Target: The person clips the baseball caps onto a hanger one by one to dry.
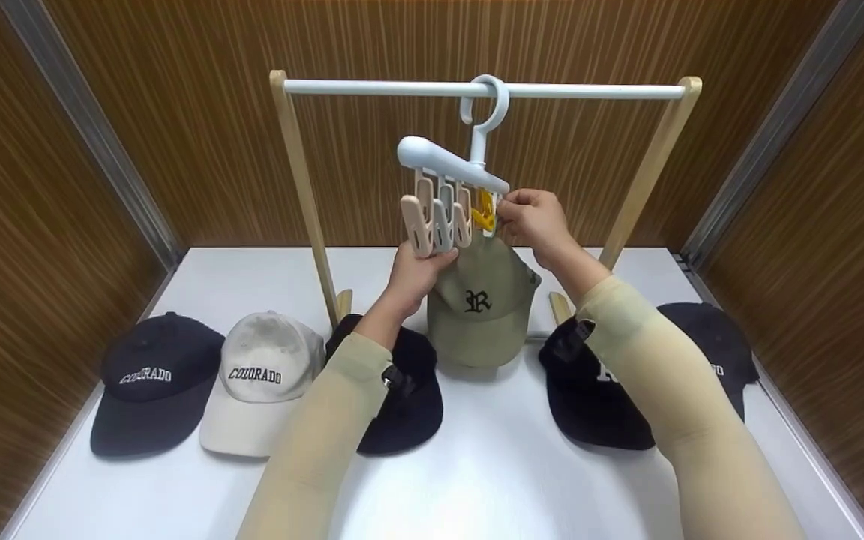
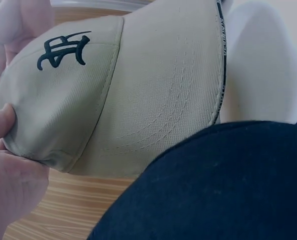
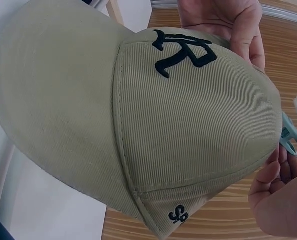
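An olive-beige cap (image 1: 486, 315) with a dark embroidered R hangs below a light-blue clip hanger (image 1: 451, 161). My left hand (image 1: 413, 281) grips the cap's side, its thumb on the fabric in the left wrist view (image 2: 53, 110). My right hand (image 1: 541, 225) pinches a pale blue-green clothes clip (image 3: 289, 134) at the top of the cap's crown. Whether the clip's jaws have caught the fabric is hard to tell. Beside it on the hanger are a yellow clip (image 1: 484, 211) and several beige and grey-blue clips (image 1: 418, 225).
The hanger's hook loops over the white rod (image 1: 597, 91) of a wooden-legged rack (image 1: 301, 172). On the white table (image 1: 477, 465) lie a navy cap (image 1: 158, 382), an off-white cap (image 1: 263, 382), black caps (image 1: 409, 390) (image 1: 589, 405) partly behind my arms, and a dark cap (image 1: 709, 345) at far right.
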A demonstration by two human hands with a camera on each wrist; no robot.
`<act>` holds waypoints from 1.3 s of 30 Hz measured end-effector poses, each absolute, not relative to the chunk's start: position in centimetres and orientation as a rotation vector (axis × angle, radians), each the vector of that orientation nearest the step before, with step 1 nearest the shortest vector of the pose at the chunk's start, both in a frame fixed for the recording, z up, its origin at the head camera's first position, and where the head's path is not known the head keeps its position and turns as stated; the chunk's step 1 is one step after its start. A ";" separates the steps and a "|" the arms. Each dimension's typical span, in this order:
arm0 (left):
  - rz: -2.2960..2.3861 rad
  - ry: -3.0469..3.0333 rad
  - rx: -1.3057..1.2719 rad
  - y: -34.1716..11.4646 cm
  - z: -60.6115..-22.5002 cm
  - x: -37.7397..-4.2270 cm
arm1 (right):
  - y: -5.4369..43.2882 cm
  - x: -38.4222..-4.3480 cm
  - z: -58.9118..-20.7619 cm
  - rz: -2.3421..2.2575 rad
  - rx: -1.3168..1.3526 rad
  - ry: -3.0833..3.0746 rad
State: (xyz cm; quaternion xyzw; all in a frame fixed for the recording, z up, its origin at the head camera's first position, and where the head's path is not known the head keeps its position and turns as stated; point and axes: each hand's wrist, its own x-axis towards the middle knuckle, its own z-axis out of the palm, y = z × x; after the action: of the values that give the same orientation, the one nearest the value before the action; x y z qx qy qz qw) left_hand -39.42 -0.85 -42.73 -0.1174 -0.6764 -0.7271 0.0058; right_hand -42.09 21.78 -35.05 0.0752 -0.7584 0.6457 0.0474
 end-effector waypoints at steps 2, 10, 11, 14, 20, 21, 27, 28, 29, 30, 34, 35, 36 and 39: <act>-2.284 -2.102 -0.343 -0.7 -42.8 -39.4 | 21.8 -42.1 -35.0 1.964 0.223 -2.310; -2.186 -2.080 -0.299 -0.1 -42.6 -39.1 | 21.8 -41.9 -34.7 2.000 0.189 -2.282; -2.170 -2.078 -0.294 0.0 -42.6 -39.0 | 21.8 -41.9 -34.6 2.025 0.184 -2.268; -2.153 -2.060 -0.268 0.3 -42.4 -39.0 | 21.9 -41.9 -34.6 2.074 0.169 -2.247; -2.142 -2.041 -0.217 0.5 -42.2 -39.1 | 21.7 -41.6 -34.6 1.999 0.165 -2.300; -2.138 -2.043 -0.216 0.5 -42.3 -39.2 | 21.7 -41.6 -34.6 2.004 0.164 -2.298; -2.122 -2.048 -0.231 0.5 -42.3 -39.3 | 21.5 -41.5 -34.8 2.021 0.148 -2.288; -2.122 -2.051 -0.228 0.5 -42.3 -39.3 | 21.5 -41.5 -34.8 2.018 0.148 -2.291; -2.121 -2.052 -0.225 0.5 -42.3 -39.3 | 21.5 -41.5 -34.8 2.016 0.146 -2.293; -2.124 -2.052 -0.221 0.5 -42.3 -39.3 | 21.5 -41.5 -34.9 2.013 0.146 -2.297; -2.141 -2.042 -0.226 0.6 -42.3 -39.3 | 21.6 -41.5 -35.0 1.982 0.152 -2.317; -2.143 -2.040 -0.230 0.6 -42.3 -39.3 | 21.6 -41.5 -35.0 1.972 0.153 -2.322; -2.143 -2.041 -0.236 0.6 -42.3 -39.3 | 21.7 -41.5 -35.1 1.967 0.156 -2.327; -2.137 -2.045 -0.252 0.6 -42.3 -39.4 | 21.8 -41.6 -35.4 1.964 0.166 -2.335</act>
State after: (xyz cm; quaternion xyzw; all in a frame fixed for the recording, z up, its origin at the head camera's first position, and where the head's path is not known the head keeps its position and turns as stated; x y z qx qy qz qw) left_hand -39.38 0.62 -42.35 -0.0844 -0.6864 -0.7172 0.0862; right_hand -41.58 21.77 -35.42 0.0543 -0.7635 0.6421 0.0428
